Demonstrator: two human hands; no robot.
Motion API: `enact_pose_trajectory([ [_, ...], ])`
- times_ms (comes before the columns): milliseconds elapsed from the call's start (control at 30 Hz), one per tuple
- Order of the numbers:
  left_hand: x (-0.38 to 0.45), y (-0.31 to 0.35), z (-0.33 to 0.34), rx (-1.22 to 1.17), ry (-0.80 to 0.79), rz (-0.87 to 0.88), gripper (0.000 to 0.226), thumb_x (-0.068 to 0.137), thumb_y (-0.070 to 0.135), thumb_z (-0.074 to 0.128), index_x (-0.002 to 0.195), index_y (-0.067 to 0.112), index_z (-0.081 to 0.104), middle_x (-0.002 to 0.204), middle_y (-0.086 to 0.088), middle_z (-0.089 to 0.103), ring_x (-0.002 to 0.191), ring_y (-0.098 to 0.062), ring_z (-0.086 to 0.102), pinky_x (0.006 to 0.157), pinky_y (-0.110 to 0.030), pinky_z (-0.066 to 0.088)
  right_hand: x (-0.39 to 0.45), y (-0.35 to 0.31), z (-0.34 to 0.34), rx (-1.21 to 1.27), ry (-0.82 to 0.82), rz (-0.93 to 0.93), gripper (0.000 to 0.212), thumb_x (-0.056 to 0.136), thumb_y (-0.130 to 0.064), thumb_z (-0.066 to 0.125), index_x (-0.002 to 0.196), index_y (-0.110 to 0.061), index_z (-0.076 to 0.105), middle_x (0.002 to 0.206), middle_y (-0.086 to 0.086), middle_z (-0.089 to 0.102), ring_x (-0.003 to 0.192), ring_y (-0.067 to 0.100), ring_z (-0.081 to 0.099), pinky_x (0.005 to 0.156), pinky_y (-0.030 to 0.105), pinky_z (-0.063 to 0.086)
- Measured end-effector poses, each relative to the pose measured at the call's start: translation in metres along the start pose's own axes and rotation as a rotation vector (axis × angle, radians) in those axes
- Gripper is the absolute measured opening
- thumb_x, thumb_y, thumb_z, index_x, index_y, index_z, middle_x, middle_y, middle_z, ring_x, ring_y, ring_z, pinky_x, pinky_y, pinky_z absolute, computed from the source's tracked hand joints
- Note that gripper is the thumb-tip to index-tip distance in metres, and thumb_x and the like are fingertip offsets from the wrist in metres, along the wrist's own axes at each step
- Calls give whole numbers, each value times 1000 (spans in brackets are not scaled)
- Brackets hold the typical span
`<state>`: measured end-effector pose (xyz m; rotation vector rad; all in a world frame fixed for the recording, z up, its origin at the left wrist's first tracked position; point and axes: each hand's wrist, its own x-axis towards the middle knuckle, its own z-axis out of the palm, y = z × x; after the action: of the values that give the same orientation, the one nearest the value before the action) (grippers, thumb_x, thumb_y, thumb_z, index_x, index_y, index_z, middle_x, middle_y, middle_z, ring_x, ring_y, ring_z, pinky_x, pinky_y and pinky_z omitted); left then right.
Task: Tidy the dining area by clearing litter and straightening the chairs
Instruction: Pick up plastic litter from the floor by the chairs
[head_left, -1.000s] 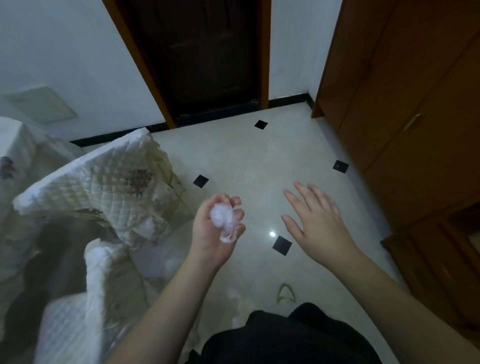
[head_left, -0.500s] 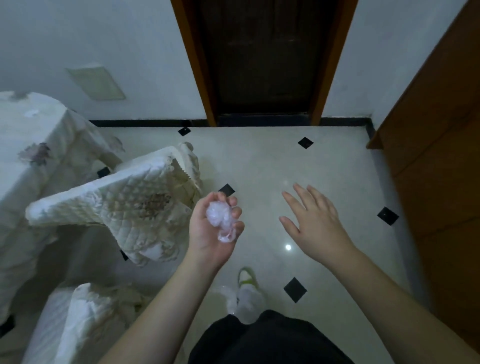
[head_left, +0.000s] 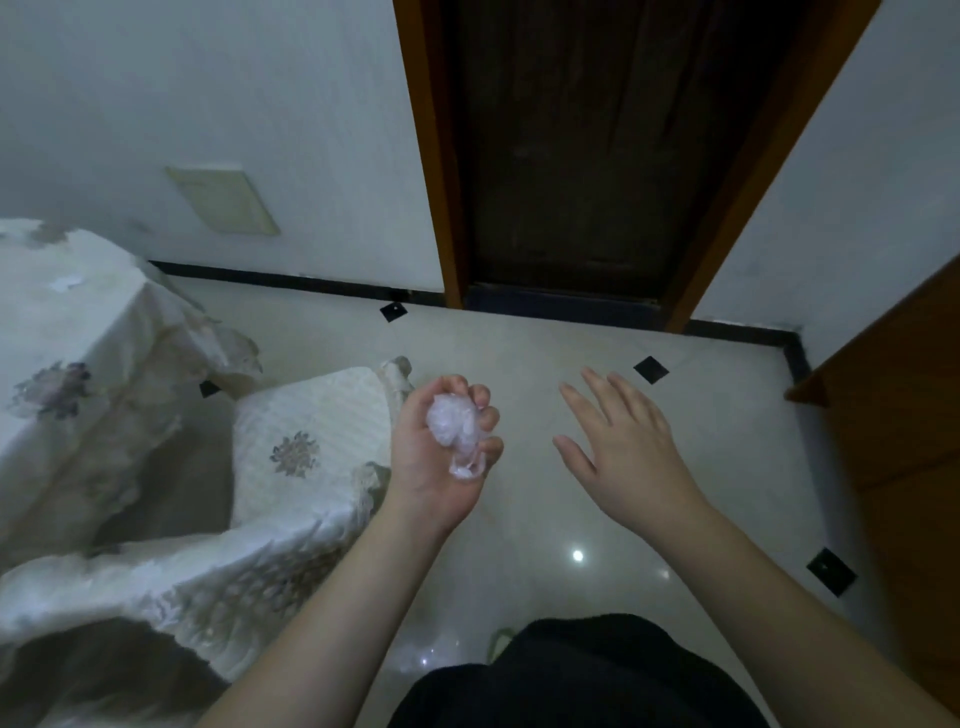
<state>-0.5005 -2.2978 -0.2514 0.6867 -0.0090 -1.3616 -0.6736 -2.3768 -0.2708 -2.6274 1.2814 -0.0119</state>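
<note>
One crumpled wad of clear, whitish plastic (head_left: 457, 434) sits in the left hand (head_left: 436, 457), whose fingers curl closed around it, palm up. The right hand (head_left: 621, 447) hovers beside it, empty, fingers spread flat. Two cloth-covered chairs (head_left: 306, 441) stand at left, near one covered table (head_left: 67, 332).

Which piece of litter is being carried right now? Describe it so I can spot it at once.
Start at the dark wooden door at the top and drop down to the two bare hands over the pale tiled floor. The left hand is curled, palm up, around a crumpled wad of clear plastic. It is whitish and crinkly, while the right hand is open and empty.
</note>
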Motion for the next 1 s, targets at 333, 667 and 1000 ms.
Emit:
enact_pose_trajectory([
  [333, 163, 34, 52, 4, 8, 43, 22, 88, 30, 48, 74, 15, 55, 71, -3, 52, 55, -13, 47, 44, -20, 37, 185, 52, -6, -30, 5, -56, 61, 96, -56, 28, 151, -33, 13, 160, -2, 10, 146, 22, 8, 116, 39, 8],
  [667, 292, 86, 93, -61, 97, 192, 23, 89, 30, 47, 76, 15, 56, 73, -3, 54, 55, -13, 50, 44, -19, 41, 366, 107, -60, 15, -36, -256, 60, 98, -53, 25, 152, -31, 13, 160, -2, 7, 146, 21, 3, 116, 40, 6],
  [1000, 359, 178, 53, -123, 114, 395, 22, 67, 29, 75, 77, 16, 60, 77, -1, 58, 60, -13, 55, 47, -21, 46, 508, 41, -56, 27, -75, -503, 59, 98, -53, 26, 151, -31, 14, 160, -3, 7, 146, 21, 2, 117, 41, 6],
])
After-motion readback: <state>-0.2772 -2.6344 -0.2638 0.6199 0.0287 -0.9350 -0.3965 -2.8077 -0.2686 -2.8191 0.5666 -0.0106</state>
